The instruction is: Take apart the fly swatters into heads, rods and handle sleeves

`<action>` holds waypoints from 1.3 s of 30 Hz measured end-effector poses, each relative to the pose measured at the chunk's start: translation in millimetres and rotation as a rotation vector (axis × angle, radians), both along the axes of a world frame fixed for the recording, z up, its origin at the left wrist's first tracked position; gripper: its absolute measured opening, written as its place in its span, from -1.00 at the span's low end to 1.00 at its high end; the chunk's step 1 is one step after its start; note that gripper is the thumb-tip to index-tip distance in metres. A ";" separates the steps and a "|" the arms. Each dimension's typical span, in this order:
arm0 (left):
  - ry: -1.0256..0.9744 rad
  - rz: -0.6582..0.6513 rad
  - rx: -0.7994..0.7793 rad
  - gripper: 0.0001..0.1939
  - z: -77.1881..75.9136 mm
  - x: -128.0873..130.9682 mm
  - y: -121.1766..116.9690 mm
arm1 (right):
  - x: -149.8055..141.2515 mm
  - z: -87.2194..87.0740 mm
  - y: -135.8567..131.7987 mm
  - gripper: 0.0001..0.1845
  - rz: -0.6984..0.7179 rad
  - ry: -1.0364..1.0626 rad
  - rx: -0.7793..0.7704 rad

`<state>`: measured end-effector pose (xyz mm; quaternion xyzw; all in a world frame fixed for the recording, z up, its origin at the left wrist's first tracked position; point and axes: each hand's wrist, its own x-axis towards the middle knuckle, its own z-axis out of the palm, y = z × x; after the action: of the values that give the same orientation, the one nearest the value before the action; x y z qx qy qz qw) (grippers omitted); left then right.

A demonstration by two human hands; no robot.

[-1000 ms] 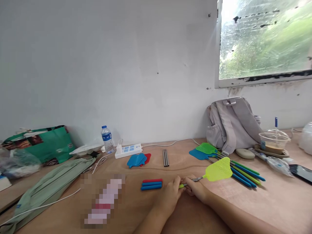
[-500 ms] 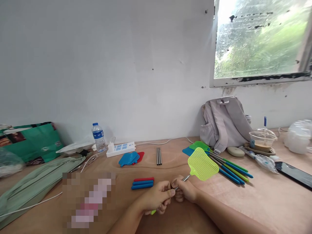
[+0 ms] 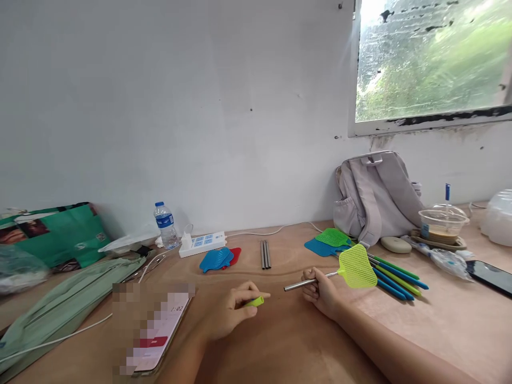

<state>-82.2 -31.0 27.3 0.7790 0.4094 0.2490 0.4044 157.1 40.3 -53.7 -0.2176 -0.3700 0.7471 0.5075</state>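
Note:
My left hand [image 3: 230,312] is closed around a short yellow-green handle sleeve [image 3: 256,302], whose hollow end points right. In my right hand [image 3: 322,293] is a fly swatter, gripped by its metal rod [image 3: 295,286]; the bare rod end points left toward the sleeve, with a gap between them. Its yellow-green mesh head [image 3: 357,266] sticks out to the right. Beyond my hands lie slim metal rods [image 3: 265,255] and loose blue swatter heads [image 3: 216,260] with a red one [image 3: 236,257]. At the right is a pile of swatters with blue, green and yellow-green handles [image 3: 400,277].
A phone [image 3: 160,346] lies at the left near a green cloth bag [image 3: 60,304]. Along the wall stand a water bottle [image 3: 166,226], a white power strip [image 3: 202,244] and a grey backpack [image 3: 374,200]. A plastic cup [image 3: 443,224] and a dark phone [image 3: 492,280] are at the right.
My hands have moved apart, and the yellow-green sleeve is now separate from the rod's end. The swatter has shifted right. The red and blue handle sleeves on the table are now hidden behind my left hand.

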 end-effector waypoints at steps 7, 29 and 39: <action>0.420 0.037 0.214 -0.62 -6.6 -11.2 0.1 | -1.3 1.9 -5.5 -0.74 -0.006 -0.021 -0.029; 0.508 0.082 0.234 -0.82 -11.2 -23.5 14.8 | -2.4 2.0 -9.2 -0.76 -0.046 -0.072 -0.036; 0.502 0.106 0.261 -0.85 -10.6 -21.1 13.3 | -5.2 12.3 -15.5 -0.85 -0.118 -0.118 -0.051</action>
<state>-103.3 -17.7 16.7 0.8394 0.5011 0.1198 0.1732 151.9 24.8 -41.4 -0.2957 -0.3665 0.7110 0.5222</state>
